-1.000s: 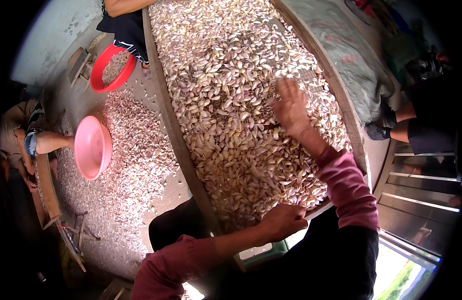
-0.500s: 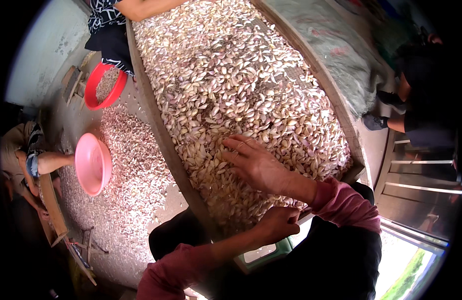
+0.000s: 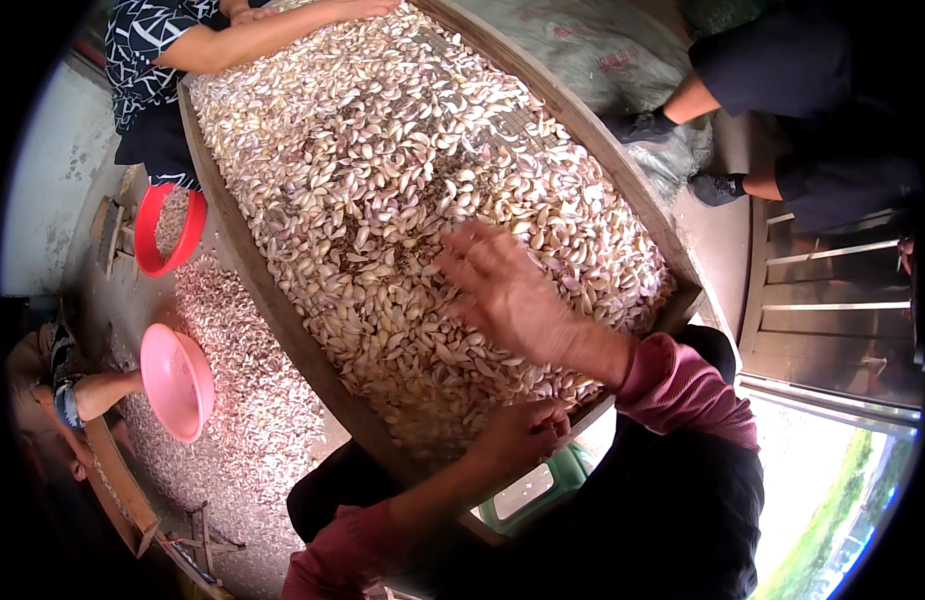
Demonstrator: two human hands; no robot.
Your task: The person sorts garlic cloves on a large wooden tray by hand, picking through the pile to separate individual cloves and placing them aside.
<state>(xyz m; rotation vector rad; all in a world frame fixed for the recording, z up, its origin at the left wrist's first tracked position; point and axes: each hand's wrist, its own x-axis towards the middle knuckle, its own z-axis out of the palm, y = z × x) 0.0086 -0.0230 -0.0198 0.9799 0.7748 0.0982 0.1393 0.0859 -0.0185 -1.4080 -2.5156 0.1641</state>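
Garlic cloves (image 3: 383,215), pale with purplish skins, cover a long wooden-framed tray (image 3: 248,265) that reaches away from my lap. Over the near part of the heap is my right hand (image 3: 508,290), palm down with fingers apart and slightly blurred; whether the fingertips touch the cloves is hard to see. My left hand (image 3: 523,435) hovers at the tray's near edge, its fingers curled in. Anything inside that curl is hidden.
Cloves lie heaped on the floor at left, beside a pink basin (image 3: 178,383) and a red basin (image 3: 171,230). Another person's arm (image 3: 273,38) rests over the tray's far end. Someone's shoe (image 3: 718,190) stands right of it. A green stool (image 3: 538,495) sits below.
The view has shifted. My right hand has lifted slightly and blurs with motion, while my left stays curled near the edge. At right, the other person's far foot has stepped toward the tray.
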